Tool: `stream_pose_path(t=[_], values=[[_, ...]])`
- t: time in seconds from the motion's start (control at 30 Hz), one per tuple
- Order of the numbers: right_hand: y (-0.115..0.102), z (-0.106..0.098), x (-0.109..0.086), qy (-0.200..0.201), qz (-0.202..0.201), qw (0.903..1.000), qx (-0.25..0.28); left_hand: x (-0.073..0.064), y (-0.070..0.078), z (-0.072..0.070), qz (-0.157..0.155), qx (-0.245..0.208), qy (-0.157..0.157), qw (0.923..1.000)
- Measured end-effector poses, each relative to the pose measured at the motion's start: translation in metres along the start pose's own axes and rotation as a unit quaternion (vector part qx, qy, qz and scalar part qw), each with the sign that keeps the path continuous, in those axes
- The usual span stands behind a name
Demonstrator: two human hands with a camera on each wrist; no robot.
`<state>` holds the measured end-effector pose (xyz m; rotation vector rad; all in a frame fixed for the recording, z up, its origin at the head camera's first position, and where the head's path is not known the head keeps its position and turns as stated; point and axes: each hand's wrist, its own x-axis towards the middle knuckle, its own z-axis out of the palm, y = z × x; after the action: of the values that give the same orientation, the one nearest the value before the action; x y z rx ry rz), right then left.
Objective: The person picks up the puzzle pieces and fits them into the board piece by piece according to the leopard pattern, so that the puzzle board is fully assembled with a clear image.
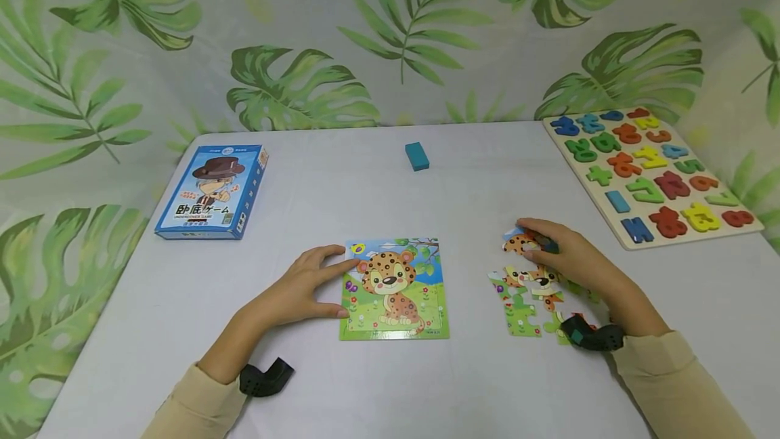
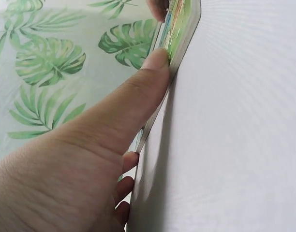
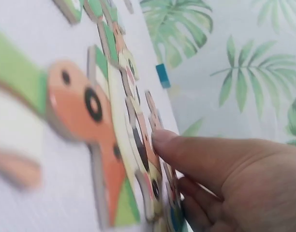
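Observation:
A square leopard puzzle [image 1: 393, 290], its picture whole inside a frame, lies in front of me. My left hand [image 1: 305, 290] rests at its left side with fingers spread, fingertips and thumb touching the border. In the left wrist view, the thumb [image 2: 155, 60] lies along the board's edge. To the right, my right hand [image 1: 569, 253] is at the far end of a group of loose puzzle pieces [image 1: 523, 317]. Its thumb and forefinger pinch around a spotted puzzle piece [image 1: 518, 244]. In the right wrist view, the thumb [image 3: 170, 145] touches the pieces, while the other fingers are partly hidden.
A blue card-game box [image 1: 210, 195] lies at the left. A small teal block [image 1: 417, 156] is at the back middle. At the right back stands a board [image 1: 615, 222] with colourful number and character shapes. A leaf-patterned cloth [image 1: 402, 32] hangs behind the white table [image 1: 341, 181].

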<state>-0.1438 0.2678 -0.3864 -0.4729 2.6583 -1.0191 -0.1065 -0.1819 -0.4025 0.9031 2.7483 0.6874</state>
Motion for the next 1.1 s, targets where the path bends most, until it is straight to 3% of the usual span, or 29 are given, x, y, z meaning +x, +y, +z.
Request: stream_pose_path(t=[0.17, 0.5, 0.8, 1.1], values=[[0.0020, -0.0020, -0.0015, -0.003, -0.005, 0.9999, -0.008, -0.0004, -0.0008, 0.0006, 0.003, -0.001, 0.001, 1.0000], [0.0009, 0.0003, -0.0007, 0.039, -0.037, 0.9956, -0.076, -0.0008, -0.0010, 0.0000, 0.003, -0.008, 0.000, 1.0000], [-0.0007, 0.0059, 0.0004, 0.111, -0.072, 0.9869, -0.093, -0.0014, 0.0006, -0.0012, -0.001, -0.014, -0.005, 0.9999], [-0.0072, 0.0037, -0.0008, 0.083, -0.039, 0.9930, -0.074, -0.0010, 0.0003, -0.0013, 0.003, -0.010, -0.004, 0.9999]])
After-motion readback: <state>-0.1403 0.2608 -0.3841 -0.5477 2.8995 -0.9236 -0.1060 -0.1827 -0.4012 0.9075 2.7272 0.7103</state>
